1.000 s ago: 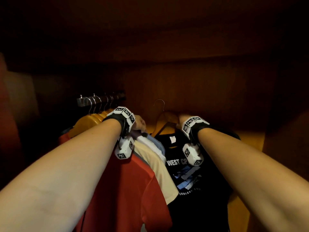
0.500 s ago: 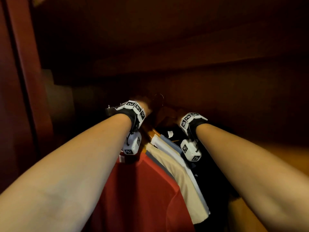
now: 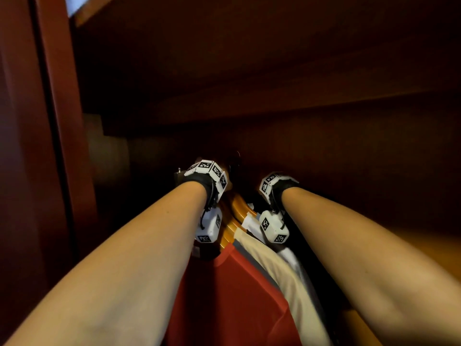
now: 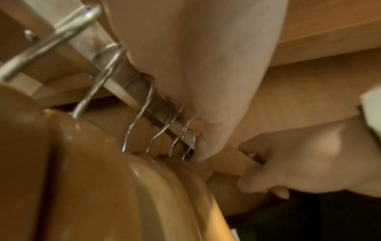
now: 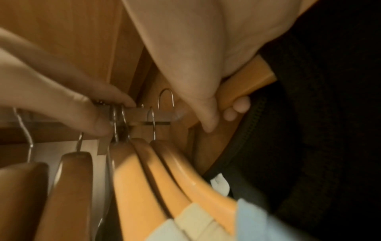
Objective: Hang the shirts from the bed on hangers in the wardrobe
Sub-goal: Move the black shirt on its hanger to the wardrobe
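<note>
A metal wardrobe rail carries a row of wooden hangers by their wire hooks.

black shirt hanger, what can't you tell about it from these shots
- Hook on the rail or not: right wrist view, blurred, and the right hand covers the neck.
- Black shirt in the head view: almost wholly behind the right forearm and wrist camera; any print is hidden.
- Left hand grip: right wrist view, fingers at the hung hooks, blur hides whether they pinch one.
- Both hands in the head view: hidden by the wrist cameras.
</note>
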